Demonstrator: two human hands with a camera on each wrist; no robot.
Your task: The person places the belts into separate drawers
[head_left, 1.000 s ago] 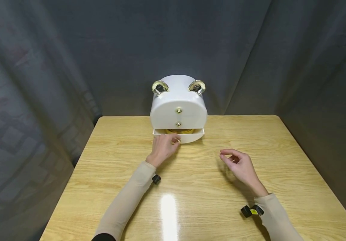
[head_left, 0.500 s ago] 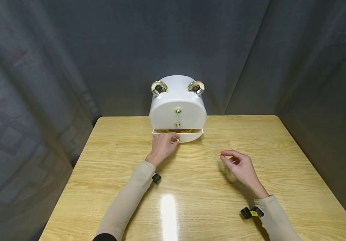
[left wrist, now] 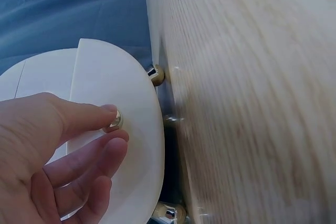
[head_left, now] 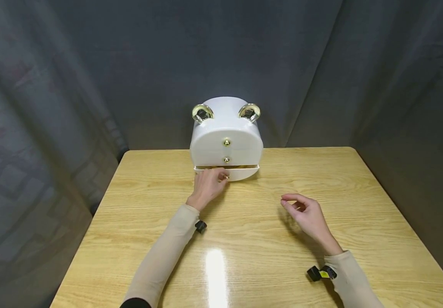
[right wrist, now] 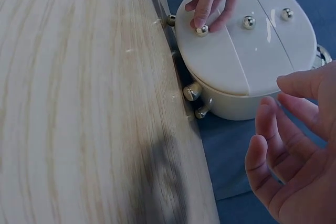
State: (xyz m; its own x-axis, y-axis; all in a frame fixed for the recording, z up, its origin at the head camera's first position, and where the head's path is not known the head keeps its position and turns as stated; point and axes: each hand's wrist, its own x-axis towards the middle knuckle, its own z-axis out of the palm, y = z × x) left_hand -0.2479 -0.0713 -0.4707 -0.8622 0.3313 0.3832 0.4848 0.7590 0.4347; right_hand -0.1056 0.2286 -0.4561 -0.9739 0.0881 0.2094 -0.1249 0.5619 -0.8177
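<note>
A white round-fronted drawer box (head_left: 209,147) with two gold ring-shaped ears stands at the back of the table. Its bottom drawer (head_left: 245,173) is pulled out a little, leaving a narrow gap with a bit of something yellow inside. My left hand (head_left: 207,187) pinches the small gold knob (left wrist: 116,122) of that drawer between thumb and fingers. Off to the right, my right hand (head_left: 309,215) hovers over the table holding nothing, its fingers loosely bent and thumb near the index fingertip.
The wooden table (head_left: 159,179) carries the box near its back edge, with a dark curtain (head_left: 159,77) behind. Two more gold knobs, the upper knob (head_left: 227,142) and the middle knob (head_left: 226,160), stick out above. Gold ball feet (right wrist: 192,91) lift the box.
The bottom drawer has slid further in, pushed by my left hand on its knob, and less of the yellow thing shows. My right hand has stayed almost still.
</note>
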